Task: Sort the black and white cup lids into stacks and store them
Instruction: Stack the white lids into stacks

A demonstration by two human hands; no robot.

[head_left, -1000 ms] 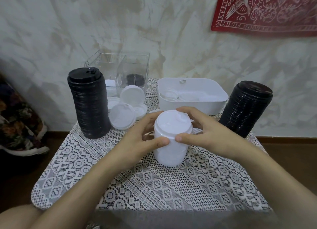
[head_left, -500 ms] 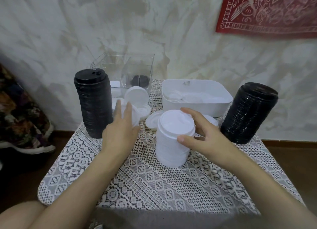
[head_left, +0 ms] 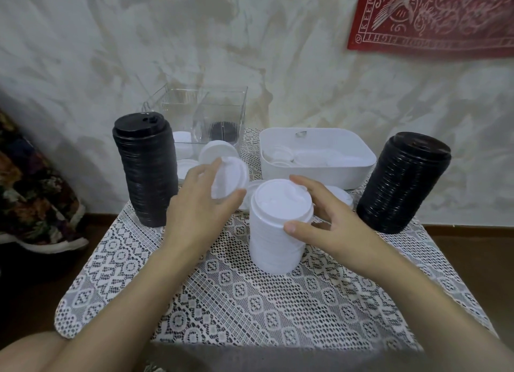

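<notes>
A: Hand status?
B: Left hand (head_left: pixel 200 204) is raised above the table, with one white lid (head_left: pixel 232 177) pinched between thumb and fingers. The lid is tilted and held just left of the top of the white stack (head_left: pixel 278 232).
A: Right?
B: Right hand (head_left: pixel 331 224) is wrapped round the top of the white stack. The thumb is set on the near rim and the fingers are curled round the far side.
A: Stack location?
B: It stands upright at mid-table on the lace cloth (head_left: pixel 250 302). It is flanked by the left black stack (head_left: pixel 146 171) and the right black stack (head_left: pixel 403 182), both well apart from it. The right one leans slightly.
A: Storage?
B: White bin (head_left: pixel 306 177) is placed behind the white stack, with white lids lying loose inside. Clear container (head_left: pixel 222 113) is set at the back left. Black lids are seen in its right compartment.
A: Unsorted?
B: Loose white lids (head_left: pixel 214 151) are piled behind the left hand, in front of the clear container. More lids are partly hidden behind the white stack and cannot be counted.
</notes>
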